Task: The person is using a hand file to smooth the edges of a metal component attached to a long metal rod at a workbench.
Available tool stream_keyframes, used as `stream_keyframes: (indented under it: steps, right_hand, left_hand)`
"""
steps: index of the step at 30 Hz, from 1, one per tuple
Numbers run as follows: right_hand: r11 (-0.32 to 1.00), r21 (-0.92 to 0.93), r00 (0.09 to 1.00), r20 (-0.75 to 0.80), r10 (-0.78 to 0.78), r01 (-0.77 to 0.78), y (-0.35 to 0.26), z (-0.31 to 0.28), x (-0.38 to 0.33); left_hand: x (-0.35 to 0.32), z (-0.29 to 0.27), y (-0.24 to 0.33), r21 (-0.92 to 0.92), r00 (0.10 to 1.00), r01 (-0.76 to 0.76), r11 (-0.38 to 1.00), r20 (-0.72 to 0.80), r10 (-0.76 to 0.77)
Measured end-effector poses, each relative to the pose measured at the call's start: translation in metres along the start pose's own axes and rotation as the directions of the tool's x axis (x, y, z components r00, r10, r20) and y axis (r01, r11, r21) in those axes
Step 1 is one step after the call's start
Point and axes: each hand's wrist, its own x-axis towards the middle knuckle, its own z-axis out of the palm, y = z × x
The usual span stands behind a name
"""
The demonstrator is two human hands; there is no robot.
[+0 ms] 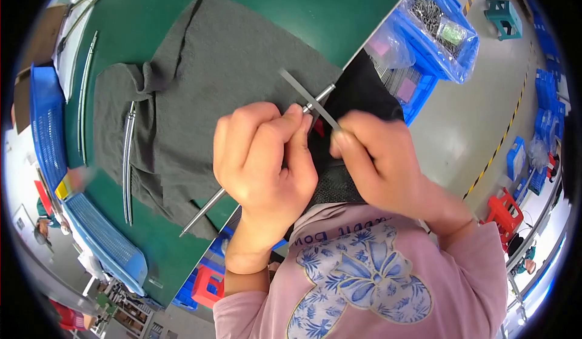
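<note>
My left hand (264,157) is closed around a thin metal rod (204,212). The rod slants from lower left to upper right, and its stepped end sticks out past my thumb and forefinger. In my right hand (382,160) a narrow flat grey strip (295,84), shaped like a flat file, is pinched at its near end. It lies across the rod near that end, just beyond my left fingertips. Beneath the rod a dark grey cloth (242,42) is spread over the table. A few more metal rods (128,169) rest at the cloth's left side.
The green table (291,0) has blue baskets (103,236) along its left side and more thin rods (85,96) near them. At right, a blue bin (433,27) holds many small metal parts. A teal stool (504,19) and a red stool (504,215) stand on the floor.
</note>
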Motion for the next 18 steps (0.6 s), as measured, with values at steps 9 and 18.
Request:
stream_keyframes:
  steps: [9,18]
  right_hand:
    - [1.0,-0.008,0.999,0.031,-0.009,0.01,-0.001,0.001,0.008]
    - [1.0,-0.027,0.999,0.034,-0.004,0.005,0.001,0.0,-0.001]
  left_hand:
    - [-0.002,0.0,-0.001,0.014,1.0,0.022,1.0,-0.007,-0.022]
    - [-0.001,-0.001,-0.002,-0.003,1.0,0.026,1.0,0.001,-0.026]
